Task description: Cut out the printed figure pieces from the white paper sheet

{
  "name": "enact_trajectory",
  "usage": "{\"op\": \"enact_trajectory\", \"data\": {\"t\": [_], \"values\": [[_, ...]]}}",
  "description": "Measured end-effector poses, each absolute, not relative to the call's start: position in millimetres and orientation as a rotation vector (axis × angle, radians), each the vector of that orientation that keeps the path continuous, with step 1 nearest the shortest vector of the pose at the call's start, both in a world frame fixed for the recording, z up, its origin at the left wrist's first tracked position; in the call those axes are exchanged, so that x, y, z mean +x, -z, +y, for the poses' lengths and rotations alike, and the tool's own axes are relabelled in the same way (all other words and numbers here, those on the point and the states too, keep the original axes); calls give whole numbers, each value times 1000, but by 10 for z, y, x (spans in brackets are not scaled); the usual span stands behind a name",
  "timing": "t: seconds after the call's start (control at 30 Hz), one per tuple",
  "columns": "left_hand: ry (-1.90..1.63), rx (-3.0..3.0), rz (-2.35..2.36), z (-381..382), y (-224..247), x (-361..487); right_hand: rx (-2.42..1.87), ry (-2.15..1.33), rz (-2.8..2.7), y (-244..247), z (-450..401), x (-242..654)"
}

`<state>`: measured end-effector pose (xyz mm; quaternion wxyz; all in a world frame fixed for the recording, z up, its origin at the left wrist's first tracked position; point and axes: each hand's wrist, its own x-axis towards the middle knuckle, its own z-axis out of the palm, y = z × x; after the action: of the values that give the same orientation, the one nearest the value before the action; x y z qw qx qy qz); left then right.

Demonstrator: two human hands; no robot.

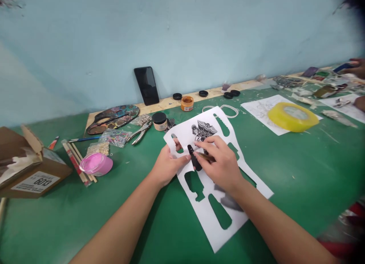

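A white paper sheet with several cut-out openings lies tilted in front of me; green tabletop shows through the holes. Black patterned printed shapes remain on its upper part. My left hand pinches the sheet's left edge, thumb on top beside a black printed strip. Above that strip, my right hand is closed around a thin brownish tool, its tip near my left thumb. The tool's exact kind is mostly hidden by my fingers.
Pliers, a black-lidded jar, an orange jar and a pink pot stand around. A cardboard box is left, a yellow tape roll right. A phone leans on the wall. Another person's hand shows far right.
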<state>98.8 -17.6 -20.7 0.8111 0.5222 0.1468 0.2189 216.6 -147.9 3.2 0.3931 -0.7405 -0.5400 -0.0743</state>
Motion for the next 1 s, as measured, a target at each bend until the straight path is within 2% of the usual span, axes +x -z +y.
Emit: {"op": "enact_trajectory", "data": {"t": [0.13,0.43,0.6,0.7,1.0], "values": [[-446,1038,327,-194,203,995,-1997,250,-1118,-98,-1502,2239],[-479,825,362,-155,120,1007,-2170,-33,-630,-172,-1680,2744],[-371,821,299,-142,142,970,-1779,-672,-545,-240,-1705,2910],[-330,867,279,-140,173,955,-1677,-853,-496,-300,-1750,2914],[-275,932,264,-103,194,943,-1735,-635,-596,-321,-1822,2927]]}}
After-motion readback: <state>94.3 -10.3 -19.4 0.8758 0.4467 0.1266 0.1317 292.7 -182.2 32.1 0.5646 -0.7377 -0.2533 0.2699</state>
